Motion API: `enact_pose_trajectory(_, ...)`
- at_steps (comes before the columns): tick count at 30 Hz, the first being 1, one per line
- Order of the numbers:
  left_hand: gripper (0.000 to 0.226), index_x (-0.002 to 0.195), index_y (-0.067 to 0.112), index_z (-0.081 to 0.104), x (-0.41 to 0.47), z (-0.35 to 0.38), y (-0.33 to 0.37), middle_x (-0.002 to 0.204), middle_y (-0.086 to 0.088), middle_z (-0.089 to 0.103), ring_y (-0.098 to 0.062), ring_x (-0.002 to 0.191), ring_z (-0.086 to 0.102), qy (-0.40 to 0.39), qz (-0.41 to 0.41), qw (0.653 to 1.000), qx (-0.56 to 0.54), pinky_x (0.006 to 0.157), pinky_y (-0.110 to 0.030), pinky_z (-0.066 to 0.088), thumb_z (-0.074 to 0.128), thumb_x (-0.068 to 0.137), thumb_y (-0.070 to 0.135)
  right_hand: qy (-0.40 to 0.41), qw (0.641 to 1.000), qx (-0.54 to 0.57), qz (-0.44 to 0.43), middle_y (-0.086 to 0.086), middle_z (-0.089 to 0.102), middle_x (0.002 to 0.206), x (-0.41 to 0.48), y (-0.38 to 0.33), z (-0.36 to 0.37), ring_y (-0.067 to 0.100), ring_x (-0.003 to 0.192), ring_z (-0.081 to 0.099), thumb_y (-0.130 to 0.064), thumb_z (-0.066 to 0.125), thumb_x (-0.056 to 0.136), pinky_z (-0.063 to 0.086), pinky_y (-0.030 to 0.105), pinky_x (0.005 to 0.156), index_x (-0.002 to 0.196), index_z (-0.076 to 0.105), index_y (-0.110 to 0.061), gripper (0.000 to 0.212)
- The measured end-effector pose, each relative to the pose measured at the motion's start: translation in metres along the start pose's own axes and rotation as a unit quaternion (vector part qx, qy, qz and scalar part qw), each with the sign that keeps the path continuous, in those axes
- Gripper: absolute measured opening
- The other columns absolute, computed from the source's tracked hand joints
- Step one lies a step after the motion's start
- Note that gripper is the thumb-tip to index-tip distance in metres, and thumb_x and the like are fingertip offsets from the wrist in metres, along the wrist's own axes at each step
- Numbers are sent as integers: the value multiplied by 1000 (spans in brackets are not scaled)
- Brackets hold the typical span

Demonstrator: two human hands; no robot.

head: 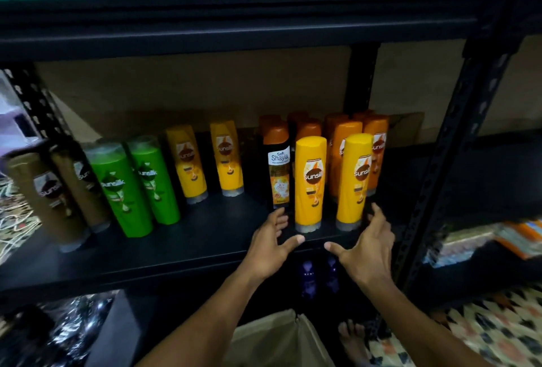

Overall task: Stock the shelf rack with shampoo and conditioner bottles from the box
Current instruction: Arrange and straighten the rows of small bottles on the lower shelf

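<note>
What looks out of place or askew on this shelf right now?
Nothing is toppled or spilled. One oddity: two yellow Sunsilk bottles stand front right, before the orange bottles, apart from the other yellow pair further left. The left hand and right hand are open beside them.

Left hand (271, 245) and right hand (371, 245), fingers spread, flank two yellow Sunsilk bottles (310, 183) (353, 182). Both stand upright on the shelf (190, 234).

Both hands fwd, left hand (271, 245) & right hand (370, 245) spread
</note>
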State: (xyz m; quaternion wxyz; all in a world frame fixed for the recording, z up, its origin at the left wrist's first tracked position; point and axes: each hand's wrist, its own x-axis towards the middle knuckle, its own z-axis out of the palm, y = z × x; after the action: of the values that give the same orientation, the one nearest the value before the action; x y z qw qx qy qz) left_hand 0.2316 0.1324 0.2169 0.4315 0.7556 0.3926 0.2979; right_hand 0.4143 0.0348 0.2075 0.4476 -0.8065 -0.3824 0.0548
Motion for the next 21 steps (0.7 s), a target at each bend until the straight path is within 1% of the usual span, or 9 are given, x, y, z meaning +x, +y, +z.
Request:
enact_pose_trajectory(3, 83, 156, 21, 31, -19, -23, -4, 150, 1, 50, -7, 135, 48, -11, -5, 1000, 26, 109, -20, 38, 78, 88, 34, 61, 997, 18, -54, 10, 40, 140, -32, -20, 4, 29, 130, 35, -27, 96, 61, 37, 40, 106, 149, 30, -17, 110)
enact_pose_trajectory(5, 76, 153, 24, 36, -25, -40, -6, 147, 3, 53, -7, 133, 50, -12, -5, 999, 50, 107, -22, 40, 77, 89, 35, 75, 991, 35, -107, 2, 44, 133, -50, -34, 9, 22, 125, 39, -23, 93, 67, 40, 36, 101, 142, 38, -20, 93)
enact_pose_trajectory(7, 71, 149, 26, 41, -34, -66, -9, 144, 4, 55, -6, 130, 52, 17, -9, 998, 64, 105, -24, 43, 77, 89, 36, 47, 985, 60, -156, -5, 47, 126, -64, -54, 20, 13, 120, 43, -20, 88, 73, 44, 33, 100, 137, 43, -25, 78)
enact_pose_trajectory(9, 68, 147, 26, 44, -37, -86, -13, 143, 5, 55, -4, 128, 52, 49, -16, 996, 70, 103, -26, 44, 76, 89, 37, -15, 979, 81, -188, -12, 47, 123, -73, -71, 33, 4, 117, 46, -19, 85, 77, 47, 29, 99, 135, 44, -31, 71)
enact_pose_trajectory(12, 67, 149, 23, 41, -36, -115, -19, 148, 6, 51, -8, 133, 49, 91, -26, 993, 66, 105, -26, 41, 74, 92, 35, -109, 964, 103, -221, -14, 48, 128, -75, -100, 58, -1, 120, 48, -22, 81, 81, 47, 25, 101, 138, 41, -34, 71)
enact_pose_trajectory(16, 77, 157, 18, 24, -12, -134, -35, 158, 3, 35, -13, 146, 34, 141, -39, 988, 51, 111, -24, 29, 70, 96, 28, -160, 963, 97, -193, -6, 47, 137, -52, -130, 105, 9, 129, 45, -27, 76, 85, 41, 30, 108, 146, 34, -27, 74)
enact_pose_trajectory(18, 86, 160, 17, 11, 10, -138, -46, 161, -1, 25, -18, 150, 25, 170, -46, 984, 31, 119, -29, 23, 68, 96, 24, -179, 967, 90, -154, -3, 41, 147, -33, -140, 131, 14, 137, 40, -29, 76, 87, 37, 32, 113, 150, 29, -25, 79)
enact_pose_trajectory(19, 89, 160, 17, 6, 23, -138, -51, 163, -5, 20, -22, 152, 21, 185, -47, 981, 28, 123, -36, 21, 68, 96, 23, -184, 970, 85, -137, -1, 36, 151, -23, -143, 143, 17, 140, 37, -29, 76, 87, 34, 32, 115, 152, 25, -24, 83)
enact_pose_trajectory(21, 93, 160, 15, -1, 47, -137, -65, 166, -8, 9, -26, 154, 13, 220, -54, 973, 33, 126, -45, 18, 66, 97, 23, -176, 975, 71, -115, 4, 31, 156, -2, -147, 171, 21, 144, 32, -30, 79, 85, 32, 34, 117, 155, 21, -20, 92)
